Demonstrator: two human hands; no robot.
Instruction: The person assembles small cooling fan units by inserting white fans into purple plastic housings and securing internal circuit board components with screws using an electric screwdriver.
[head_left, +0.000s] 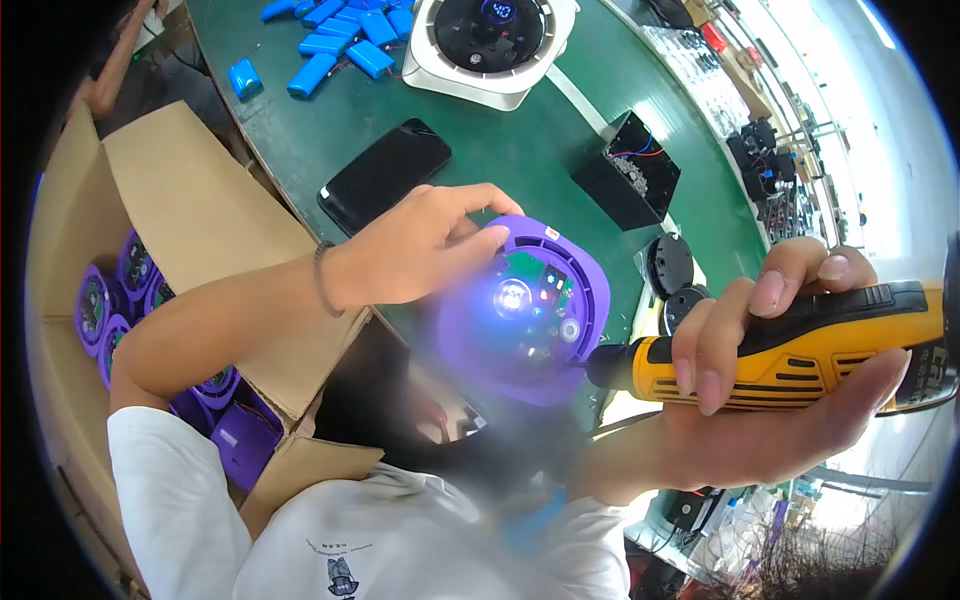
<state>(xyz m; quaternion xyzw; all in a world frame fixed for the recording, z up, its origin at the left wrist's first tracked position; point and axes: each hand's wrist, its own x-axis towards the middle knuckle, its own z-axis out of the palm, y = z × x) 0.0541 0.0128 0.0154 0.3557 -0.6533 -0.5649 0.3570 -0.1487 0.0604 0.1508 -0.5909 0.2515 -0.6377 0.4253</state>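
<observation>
Purple case [530, 320] is held near the tabletop's [500, 150] near edge, its rim pinched by the L hand's [400, 245] grip, prob. to stop it twisting. Yellow-black power driver [800, 345] is clasped in the R hand's [740, 435] grip, w/ nose at the rim's lower R; bit contact can't be told. Black box [606, 192] w/ small metal parts is set within reach, presumably for quick pickup. Lower L, room is cut by carton [200, 180] flap; wider gap is found btwn phone [385, 178] & black box.
</observation>
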